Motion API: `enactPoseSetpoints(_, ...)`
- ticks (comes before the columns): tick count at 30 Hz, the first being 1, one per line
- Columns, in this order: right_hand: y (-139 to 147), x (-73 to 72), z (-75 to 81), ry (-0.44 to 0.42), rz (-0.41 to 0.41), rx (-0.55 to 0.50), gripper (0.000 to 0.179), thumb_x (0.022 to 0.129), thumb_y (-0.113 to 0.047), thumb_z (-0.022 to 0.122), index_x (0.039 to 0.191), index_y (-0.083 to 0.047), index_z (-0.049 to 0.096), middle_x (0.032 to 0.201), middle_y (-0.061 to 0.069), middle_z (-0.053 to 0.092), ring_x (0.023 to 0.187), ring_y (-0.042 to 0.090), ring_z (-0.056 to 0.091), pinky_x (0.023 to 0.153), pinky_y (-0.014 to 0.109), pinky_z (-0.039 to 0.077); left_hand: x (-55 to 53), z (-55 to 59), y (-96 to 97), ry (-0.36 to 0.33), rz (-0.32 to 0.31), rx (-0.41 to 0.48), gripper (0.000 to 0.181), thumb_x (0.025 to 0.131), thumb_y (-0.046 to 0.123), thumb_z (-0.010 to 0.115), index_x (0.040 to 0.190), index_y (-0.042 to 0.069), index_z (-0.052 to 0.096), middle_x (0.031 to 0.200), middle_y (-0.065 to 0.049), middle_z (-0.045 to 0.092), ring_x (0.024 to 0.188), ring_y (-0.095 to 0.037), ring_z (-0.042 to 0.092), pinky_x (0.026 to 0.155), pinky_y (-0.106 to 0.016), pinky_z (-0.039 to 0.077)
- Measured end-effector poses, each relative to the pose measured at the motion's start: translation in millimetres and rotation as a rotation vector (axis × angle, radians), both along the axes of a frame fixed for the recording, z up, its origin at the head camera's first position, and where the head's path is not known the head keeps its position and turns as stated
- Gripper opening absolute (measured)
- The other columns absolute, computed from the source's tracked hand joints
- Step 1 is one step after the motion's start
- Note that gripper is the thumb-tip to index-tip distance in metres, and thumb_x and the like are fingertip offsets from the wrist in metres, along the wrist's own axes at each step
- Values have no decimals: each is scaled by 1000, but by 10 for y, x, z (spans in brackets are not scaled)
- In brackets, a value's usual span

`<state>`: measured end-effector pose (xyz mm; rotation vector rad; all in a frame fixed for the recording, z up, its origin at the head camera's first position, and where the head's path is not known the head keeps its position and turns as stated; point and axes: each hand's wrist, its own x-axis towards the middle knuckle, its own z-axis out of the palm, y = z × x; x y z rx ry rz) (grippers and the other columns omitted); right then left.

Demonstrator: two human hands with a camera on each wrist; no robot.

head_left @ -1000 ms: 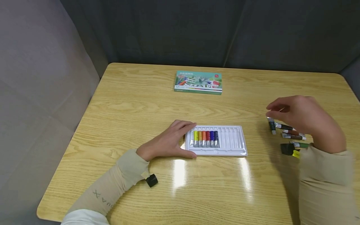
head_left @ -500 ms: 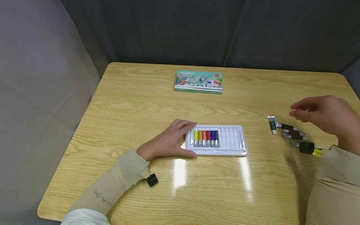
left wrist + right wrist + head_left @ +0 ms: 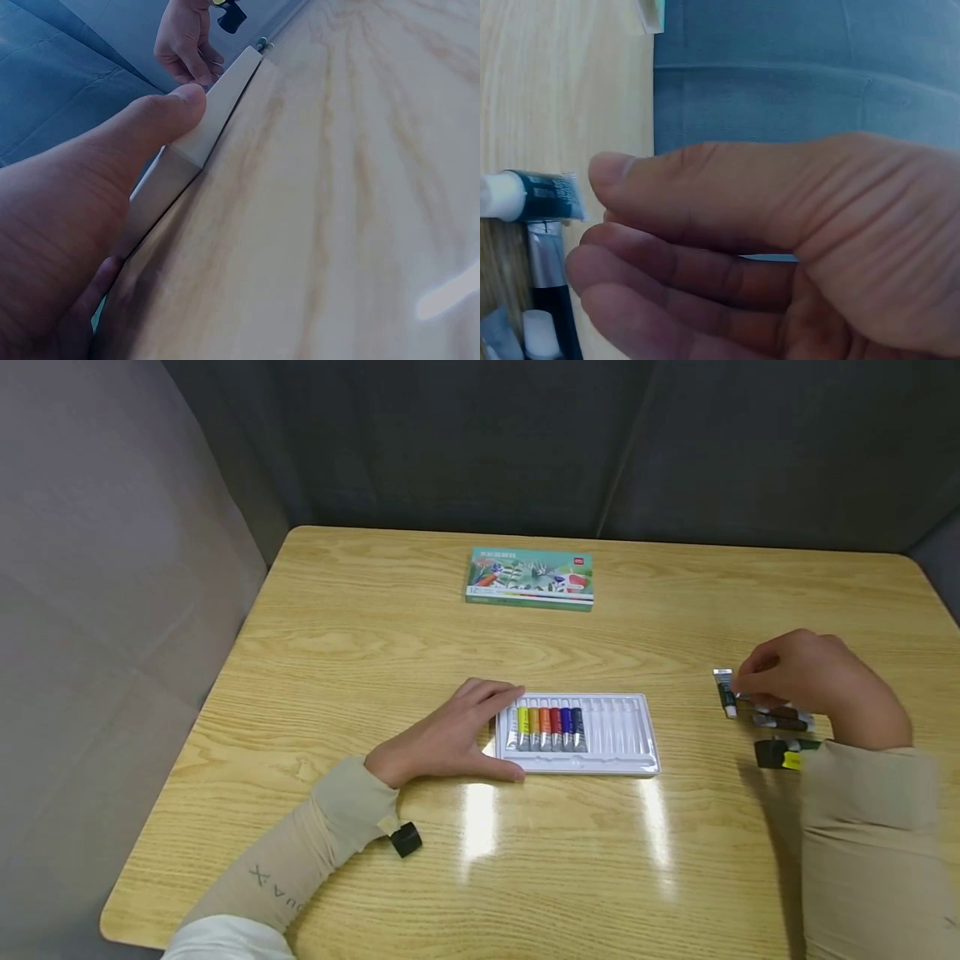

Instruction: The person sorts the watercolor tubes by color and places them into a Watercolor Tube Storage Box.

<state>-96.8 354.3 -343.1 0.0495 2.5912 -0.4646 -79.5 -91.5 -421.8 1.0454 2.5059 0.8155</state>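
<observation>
Seven paint tubes [image 3: 550, 729] lay in one tray [image 3: 618, 728], five loose tubes [image 3: 725, 693] right of it, one box [image 3: 529, 578] beyond. The left hand [image 3: 450, 739], thumb spread from fingers, gripped the tray's left end; the right hand [image 3: 821, 681], fingers loosely curled, neared the loose tubes, contact unclear.

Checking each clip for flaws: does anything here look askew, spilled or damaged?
Only slightly odd: one dark tube, by the right hand, lies crosswise to the other loose tubes, while the row in the tray is neat. I see no spill or damage.
</observation>
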Motion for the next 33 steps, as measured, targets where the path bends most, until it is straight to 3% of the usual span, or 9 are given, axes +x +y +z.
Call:
enactPoseSetpoints(8, -41, -5, -47, 4, 17, 4, 33, 99, -35, 68, 96, -3, 72, 73, 3, 66, 69, 21, 57, 61, 34, 42, -7, -6, 4, 2, -3, -2, 112, 78, 71, 79, 164, 19, 31, 164, 1, 38, 148, -16, 35, 123, -42, 39)
enactPoseSetpoints(16, -85, -34, -130, 39, -20, 16, 44, 90, -42, 78, 99, 1, 73, 73, 4, 71, 68, 22, 62, 60, 33, 44, -2, -16, 0, 4, -1, -1, 112, 77, 71, 79, 164, 20, 31, 164, 1, 38, 148, -16, 35, 123, -42, 39)
enactPoseSetpoints(22, -116, -29, -155, 53, -63, 34, 44, 87, -39, 80, 101, 2, 74, 82, 10, 72, 78, 28, 59, 59, 32, 43, 0, -20, -1, 5, 1, -1, 112, 77, 71, 79, 164, 20, 31, 164, 2, 38, 147, -15, 35, 123, -41, 39)
enactPoseSetpoints(27, -170, -31, -167, 18, -99, 10, 47, 87, -38, 81, 104, 5, 73, 87, 14, 72, 80, 30, 59, 60, 33, 45, -3, -11, 0, 8, -3, 1, 112, 77, 70, 79, 164, 20, 31, 164, 2, 38, 147, -16, 35, 123, -42, 40)
enactPoseSetpoints(33, -235, -61, -155, 12, -5, 43, 42, 88, -36, 79, 104, 3, 73, 82, 10, 71, 77, 28, 59, 60, 32, 43, -3, -5, -1, 9, -6, 4, 112, 77, 70, 80, 164, 20, 31, 164, 2, 38, 147, -16, 35, 123, -42, 40)
